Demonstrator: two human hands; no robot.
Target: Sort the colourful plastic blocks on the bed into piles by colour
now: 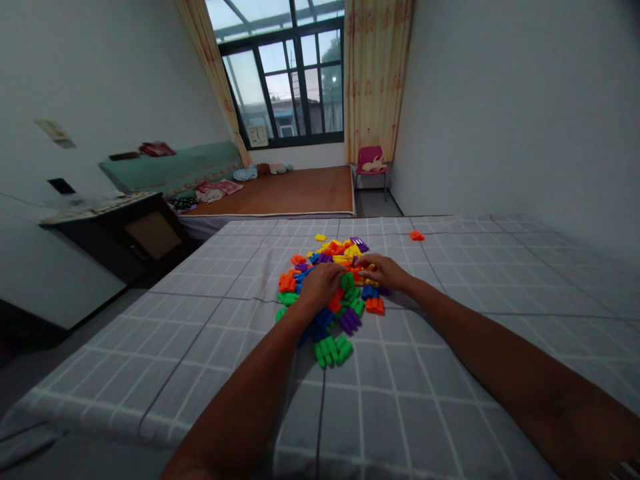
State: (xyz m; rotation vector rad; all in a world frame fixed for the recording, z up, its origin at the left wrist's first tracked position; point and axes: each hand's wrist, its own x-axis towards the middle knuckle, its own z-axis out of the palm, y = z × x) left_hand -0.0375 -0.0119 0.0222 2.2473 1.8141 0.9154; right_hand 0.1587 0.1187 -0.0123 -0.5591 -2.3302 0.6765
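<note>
A heap of plastic toy building blocks (351,293) in green, orange, blue, purple and yellow lies on the checked cloth (210,340). My left hand (323,285) is over the middle of the heap, its fingers curled down among the blocks. Whatever those fingers grip is hidden behind the hand. From the right side, my right hand (384,271) reaches in with fingers stretched and a gap between them, touching orange and yellow blocks. A green block cluster (333,351) lies nearest me, and a purple block (350,321) sits just beyond it.
A lone orange block (417,235) lies far right on the cloth, and a yellow block (321,237) lies behind the heap. Past the far edge are a brown-topped bed (295,190), a pink chair (371,160) and a dark cabinet (130,233) at left.
</note>
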